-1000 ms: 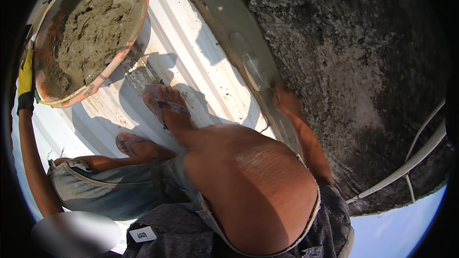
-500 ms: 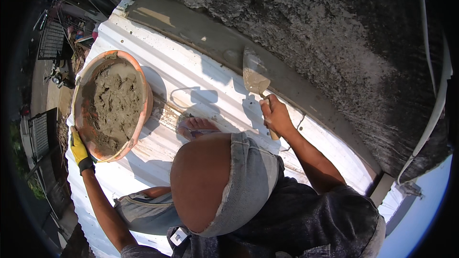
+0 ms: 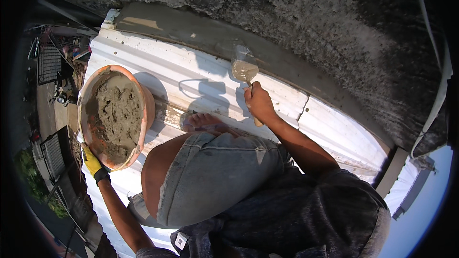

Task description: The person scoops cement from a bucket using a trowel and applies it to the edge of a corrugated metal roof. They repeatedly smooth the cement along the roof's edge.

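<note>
My left hand (image 3: 92, 161), in a yellow glove, grips the lower rim of an orange bucket (image 3: 147, 114) holding lumpy grey mortar (image 3: 114, 110). My right hand (image 3: 259, 102), bare, is closed on the wooden handle of a trowel (image 3: 244, 64). The trowel's mortar-smeared blade is at a band of wet grey mortar (image 3: 177, 31), which runs along the foot of a rough, dark wall (image 3: 311, 24). Below that band lies white corrugated roofing (image 3: 315, 119), with a cracked line across it to the right of my right hand. The bucket sits on this roofing beside my knee.
My bare foot (image 3: 201, 122) and bent leg in grey denim rest on the roofing. Pale pipes (image 3: 425, 124) run along the wall at the right. Past the roof's left edge, far below, are a scooter (image 3: 64, 95), metal grilles (image 3: 50, 64) and greenery (image 3: 33, 177).
The whole view has swung as my head turned. My right hand and trowel have shifted a little left along the mortar band since half a second ago. My left hand stays on the bucket.
</note>
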A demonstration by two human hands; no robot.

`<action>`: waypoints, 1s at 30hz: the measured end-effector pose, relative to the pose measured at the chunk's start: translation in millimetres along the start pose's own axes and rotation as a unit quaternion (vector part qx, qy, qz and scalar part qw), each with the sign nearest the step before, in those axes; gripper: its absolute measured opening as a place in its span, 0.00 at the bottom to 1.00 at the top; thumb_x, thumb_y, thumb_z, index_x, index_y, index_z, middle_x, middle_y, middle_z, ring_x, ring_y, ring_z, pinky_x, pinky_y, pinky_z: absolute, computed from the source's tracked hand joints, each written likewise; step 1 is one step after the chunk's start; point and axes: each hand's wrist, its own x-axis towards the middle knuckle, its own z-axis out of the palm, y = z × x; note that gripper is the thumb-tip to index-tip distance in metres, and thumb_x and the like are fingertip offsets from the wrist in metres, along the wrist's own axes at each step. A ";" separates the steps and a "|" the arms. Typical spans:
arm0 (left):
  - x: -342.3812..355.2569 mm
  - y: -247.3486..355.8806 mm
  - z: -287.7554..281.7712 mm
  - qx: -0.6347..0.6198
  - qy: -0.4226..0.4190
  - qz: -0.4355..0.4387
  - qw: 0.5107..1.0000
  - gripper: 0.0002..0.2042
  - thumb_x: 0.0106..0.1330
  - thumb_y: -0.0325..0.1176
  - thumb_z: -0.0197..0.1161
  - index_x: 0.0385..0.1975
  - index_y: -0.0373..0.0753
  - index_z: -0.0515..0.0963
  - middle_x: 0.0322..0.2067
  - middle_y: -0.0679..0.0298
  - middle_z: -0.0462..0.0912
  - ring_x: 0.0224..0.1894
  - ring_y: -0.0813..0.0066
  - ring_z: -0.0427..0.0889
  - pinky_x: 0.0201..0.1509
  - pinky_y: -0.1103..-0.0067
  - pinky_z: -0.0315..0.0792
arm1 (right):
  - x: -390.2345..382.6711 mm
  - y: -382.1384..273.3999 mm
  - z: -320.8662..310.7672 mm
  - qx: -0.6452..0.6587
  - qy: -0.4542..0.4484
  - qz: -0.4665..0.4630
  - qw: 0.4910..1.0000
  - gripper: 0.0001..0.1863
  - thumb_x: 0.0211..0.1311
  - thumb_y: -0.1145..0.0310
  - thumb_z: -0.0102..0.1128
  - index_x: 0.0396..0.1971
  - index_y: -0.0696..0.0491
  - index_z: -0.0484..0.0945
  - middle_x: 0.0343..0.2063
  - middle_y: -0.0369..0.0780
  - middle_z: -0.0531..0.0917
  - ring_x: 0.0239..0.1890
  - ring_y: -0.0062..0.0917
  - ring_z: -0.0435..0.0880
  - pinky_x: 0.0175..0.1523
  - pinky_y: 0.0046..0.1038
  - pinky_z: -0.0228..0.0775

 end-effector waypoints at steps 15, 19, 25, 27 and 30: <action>-18.2 25.8 11.5 -0.030 0.013 0.000 0.999 0.29 0.72 0.54 0.51 0.54 0.29 0.75 0.46 0.60 0.81 0.45 0.72 0.76 0.52 0.77 0.69 | -4.8 -47.5 35.7 0.280 -0.070 0.128 0.949 0.17 0.71 0.62 0.43 0.36 0.64 0.63 0.21 0.45 0.75 0.15 0.34 0.79 0.19 0.36 0.73; -40.2 49.6 25.2 -0.082 0.011 0.011 0.996 0.31 0.70 0.57 0.52 0.50 0.30 0.77 0.42 0.59 0.82 0.42 0.70 0.76 0.50 0.75 0.69 | 10.4 -87.7 74.9 0.317 -0.077 0.053 0.944 0.17 0.68 0.62 0.51 0.38 0.65 0.64 0.22 0.49 0.77 0.22 0.40 0.83 0.27 0.38 0.77; -57.7 71.6 31.0 -0.120 0.026 0.034 0.992 0.29 0.69 0.57 0.54 0.46 0.30 0.79 0.39 0.61 0.81 0.39 0.71 0.75 0.47 0.75 0.69 | 37.3 -129.4 112.0 0.181 -0.065 0.055 0.980 0.16 0.66 0.62 0.53 0.37 0.63 0.67 0.26 0.53 0.80 0.28 0.45 0.83 0.37 0.40 0.77; -62.2 81.7 34.9 -0.118 0.024 0.035 0.992 0.28 0.70 0.57 0.54 0.43 0.31 0.79 0.36 0.63 0.80 0.37 0.72 0.73 0.45 0.75 0.68 | 46.7 -108.5 135.8 0.081 0.017 -0.165 0.983 0.17 0.66 0.61 0.52 0.38 0.62 0.68 0.27 0.54 0.80 0.29 0.46 0.83 0.37 0.41 0.77; -63.1 75.6 30.9 -0.101 0.032 0.043 0.993 0.27 0.71 0.55 0.53 0.41 0.31 0.78 0.33 0.65 0.77 0.34 0.74 0.70 0.41 0.76 0.67 | 41.2 -134.4 140.6 0.281 -0.026 -0.127 0.951 0.17 0.66 0.60 0.51 0.39 0.62 0.69 0.29 0.56 0.81 0.30 0.46 0.84 0.36 0.41 0.77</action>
